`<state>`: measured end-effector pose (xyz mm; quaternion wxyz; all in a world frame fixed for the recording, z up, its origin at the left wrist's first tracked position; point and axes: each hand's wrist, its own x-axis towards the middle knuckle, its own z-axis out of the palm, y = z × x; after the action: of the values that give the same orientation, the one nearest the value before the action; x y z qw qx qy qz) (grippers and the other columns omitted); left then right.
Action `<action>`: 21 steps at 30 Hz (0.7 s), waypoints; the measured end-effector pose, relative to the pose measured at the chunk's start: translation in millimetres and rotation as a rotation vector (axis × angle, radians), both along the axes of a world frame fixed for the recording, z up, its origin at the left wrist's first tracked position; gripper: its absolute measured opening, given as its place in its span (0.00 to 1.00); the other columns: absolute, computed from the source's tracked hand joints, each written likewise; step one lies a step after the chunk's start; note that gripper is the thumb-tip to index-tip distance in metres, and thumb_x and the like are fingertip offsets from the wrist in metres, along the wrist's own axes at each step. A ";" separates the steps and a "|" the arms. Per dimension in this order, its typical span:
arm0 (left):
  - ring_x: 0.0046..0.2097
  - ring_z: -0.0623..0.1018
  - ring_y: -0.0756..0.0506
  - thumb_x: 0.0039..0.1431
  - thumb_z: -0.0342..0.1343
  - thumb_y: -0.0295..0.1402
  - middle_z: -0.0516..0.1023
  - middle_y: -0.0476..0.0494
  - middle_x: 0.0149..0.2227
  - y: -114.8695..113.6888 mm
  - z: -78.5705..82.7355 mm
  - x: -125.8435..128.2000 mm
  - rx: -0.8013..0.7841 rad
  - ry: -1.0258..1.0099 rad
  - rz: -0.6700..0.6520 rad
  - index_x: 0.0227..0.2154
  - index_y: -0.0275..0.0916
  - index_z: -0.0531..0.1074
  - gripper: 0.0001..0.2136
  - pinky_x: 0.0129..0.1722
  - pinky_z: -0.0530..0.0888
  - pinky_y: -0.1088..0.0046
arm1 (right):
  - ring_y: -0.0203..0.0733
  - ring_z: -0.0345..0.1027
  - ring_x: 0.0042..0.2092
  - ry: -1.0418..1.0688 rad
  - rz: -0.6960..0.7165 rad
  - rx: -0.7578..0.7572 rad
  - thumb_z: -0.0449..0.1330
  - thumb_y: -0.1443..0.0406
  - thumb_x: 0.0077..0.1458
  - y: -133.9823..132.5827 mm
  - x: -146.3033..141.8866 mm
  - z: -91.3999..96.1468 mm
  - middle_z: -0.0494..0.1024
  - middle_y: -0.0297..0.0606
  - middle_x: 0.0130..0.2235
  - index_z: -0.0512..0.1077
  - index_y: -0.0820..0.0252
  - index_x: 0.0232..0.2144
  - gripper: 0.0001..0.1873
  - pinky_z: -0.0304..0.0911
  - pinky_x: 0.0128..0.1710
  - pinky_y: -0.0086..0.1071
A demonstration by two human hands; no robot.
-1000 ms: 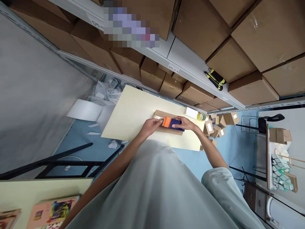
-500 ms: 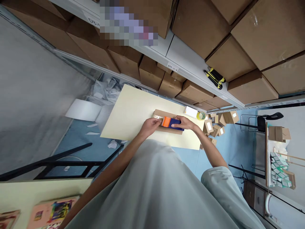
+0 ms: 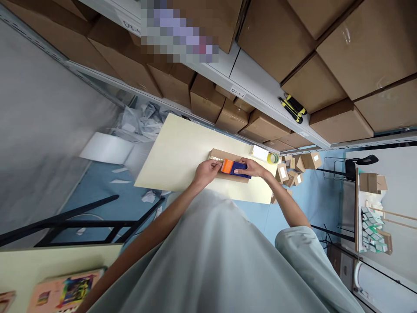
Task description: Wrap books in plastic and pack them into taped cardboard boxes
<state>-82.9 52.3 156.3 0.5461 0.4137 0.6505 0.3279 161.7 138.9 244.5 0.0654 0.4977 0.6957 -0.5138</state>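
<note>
My right hand [image 3: 250,167] grips the dark blue end of a small blue and orange box [image 3: 228,166], thumb on the near side and fingers on the far side. Beside the box's orange end, my left hand [image 3: 207,171] is closed with thumb and fingertips together; whatever it pinches is too small to make out. Underneath both hands lies a brown cardboard box or tray [image 3: 221,153], longer than the blue and orange box. Shiny clear material shows at its left end, partly covered by my left fingers. All of this rests on a pale yellow table [image 3: 169,152].
Along the table's far side are a white box [image 3: 259,152] and a roll of tape [image 3: 273,158]. Shelves of cardboard boxes [image 3: 234,117] rise beyond, with yellow-black utility knives [image 3: 292,108] on one. Several small cartons [image 3: 289,169] are piled right of the table; crumpled plastic [image 3: 140,124] lies left.
The view has shifted slightly. My left fingertips have drawn in a little at the box's orange end; my right hand keeps its grip.
</note>
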 end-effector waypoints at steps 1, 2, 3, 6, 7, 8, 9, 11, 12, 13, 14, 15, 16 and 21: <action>0.45 0.87 0.38 0.61 0.61 0.40 0.90 0.43 0.42 -0.2 1.8 -0.5 0.003 0.013 -0.006 0.37 0.43 0.84 0.09 0.48 0.80 0.66 | 0.41 0.69 0.37 -0.004 0.002 0.000 0.71 0.34 0.47 -0.2 -0.7 1.0 0.76 0.33 0.35 0.72 0.57 0.38 0.36 0.63 0.37 0.32; 0.45 0.87 0.38 0.61 0.61 0.40 0.90 0.43 0.42 -0.2 3.6 -1.4 0.007 0.026 -0.014 0.37 0.44 0.84 0.09 0.47 0.80 0.66 | 0.41 0.68 0.37 -0.008 0.006 -0.003 0.71 0.34 0.47 -0.4 -1.4 2.2 0.76 0.33 0.35 0.72 0.57 0.38 0.36 0.63 0.37 0.32; 0.45 0.87 0.38 0.61 0.62 0.41 0.90 0.44 0.41 0.0 5.4 -2.8 0.009 0.042 -0.022 0.37 0.44 0.84 0.09 0.47 0.79 0.66 | 0.41 0.68 0.37 -0.010 0.007 -0.009 0.71 0.34 0.47 -0.6 -2.3 3.6 0.76 0.32 0.35 0.72 0.57 0.39 0.36 0.63 0.37 0.32; 0.43 0.86 0.38 0.61 0.63 0.42 0.90 0.44 0.40 2.0 10.1 -9.0 0.014 0.100 -0.036 0.37 0.44 0.85 0.10 0.44 0.78 0.67 | 0.41 0.69 0.37 -0.005 0.006 -0.031 0.71 0.34 0.48 -1.0 -5.4 7.6 0.76 0.33 0.36 0.72 0.57 0.39 0.36 0.63 0.38 0.32; 0.43 0.86 0.38 0.61 0.63 0.42 0.90 0.44 0.41 3.0 11.3 -11.7 0.019 0.116 -0.037 0.37 0.44 0.85 0.10 0.43 0.78 0.67 | 0.41 0.69 0.37 0.000 0.004 -0.035 0.71 0.34 0.48 -1.0 -6.6 8.6 0.76 0.33 0.36 0.72 0.57 0.39 0.36 0.63 0.38 0.32; 0.42 0.86 0.38 0.61 0.63 0.42 0.90 0.44 0.41 4.1 12.3 -14.5 0.023 0.128 -0.038 0.38 0.44 0.85 0.10 0.42 0.77 0.67 | 0.41 0.69 0.38 0.004 0.003 -0.035 0.71 0.34 0.48 -0.9 -8.0 9.4 0.76 0.33 0.36 0.72 0.57 0.40 0.36 0.63 0.38 0.32; 0.41 0.86 0.39 0.61 0.62 0.42 0.90 0.44 0.41 5.2 13.2 -17.5 0.024 0.136 -0.042 0.38 0.44 0.85 0.10 0.42 0.77 0.67 | 0.41 0.68 0.37 0.006 0.002 -0.032 0.71 0.34 0.48 -0.6 -9.5 9.9 0.76 0.33 0.35 0.72 0.57 0.40 0.36 0.63 0.38 0.32; 0.39 0.85 0.39 0.61 0.62 0.42 0.90 0.44 0.42 7.0 14.6 -23.4 0.016 0.149 -0.052 0.38 0.44 0.86 0.11 0.41 0.77 0.67 | 0.41 0.67 0.37 0.004 0.003 -0.020 0.71 0.34 0.48 0.3 -12.4 10.5 0.75 0.32 0.34 0.71 0.57 0.39 0.36 0.62 0.37 0.32; 0.38 0.85 0.39 0.61 0.62 0.42 0.90 0.44 0.42 7.6 15.2 -26.4 0.007 0.158 -0.054 0.38 0.44 0.86 0.11 0.41 0.77 0.67 | 0.41 0.66 0.36 0.003 0.004 -0.015 0.70 0.34 0.48 0.9 -13.9 10.7 0.74 0.31 0.34 0.71 0.57 0.39 0.36 0.61 0.37 0.32; 0.38 0.85 0.40 0.60 0.62 0.43 0.90 0.44 0.43 8.1 15.7 -29.3 -0.002 0.165 -0.054 0.39 0.44 0.86 0.12 0.41 0.77 0.67 | 0.41 0.66 0.36 0.001 0.006 -0.016 0.70 0.34 0.48 1.6 -15.4 11.0 0.74 0.31 0.33 0.71 0.57 0.39 0.36 0.61 0.37 0.32; 0.39 0.85 0.40 0.60 0.62 0.43 0.90 0.44 0.44 8.5 16.1 -32.3 -0.010 0.170 -0.053 0.39 0.44 0.86 0.12 0.42 0.77 0.67 | 0.40 0.66 0.36 0.000 0.008 -0.021 0.70 0.34 0.48 2.4 -17.0 11.5 0.73 0.31 0.33 0.70 0.57 0.38 0.36 0.60 0.36 0.32; 0.40 0.85 0.40 0.60 0.61 0.44 0.90 0.44 0.45 8.8 16.3 -35.3 -0.018 0.171 -0.051 0.39 0.44 0.86 0.13 0.43 0.78 0.68 | 0.40 0.66 0.36 -0.001 0.010 -0.029 0.70 0.34 0.48 3.2 -18.8 12.1 0.73 0.31 0.33 0.70 0.57 0.38 0.36 0.60 0.36 0.32; 0.41 0.85 0.40 0.60 0.61 0.44 0.90 0.44 0.45 9.1 16.2 -38.4 -0.027 0.167 -0.051 0.40 0.44 0.86 0.14 0.44 0.78 0.68 | 0.40 0.66 0.35 0.000 0.011 -0.038 0.70 0.34 0.48 4.0 -20.7 12.9 0.73 0.31 0.34 0.70 0.56 0.37 0.35 0.60 0.36 0.32; 0.41 0.85 0.40 0.59 0.61 0.47 0.90 0.41 0.43 11.1 7.6 -55.3 -0.051 0.124 -0.036 0.41 0.41 0.86 0.17 0.45 0.78 0.67 | 0.39 0.65 0.34 0.012 0.029 -0.061 0.70 0.35 0.50 8.3 -32.0 16.6 0.72 0.30 0.33 0.68 0.55 0.36 0.33 0.59 0.35 0.32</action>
<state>-138.2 63.4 163.9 0.5211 0.4308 0.6835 0.2750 129.6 147.2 261.1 0.0839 0.4824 0.6872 -0.5367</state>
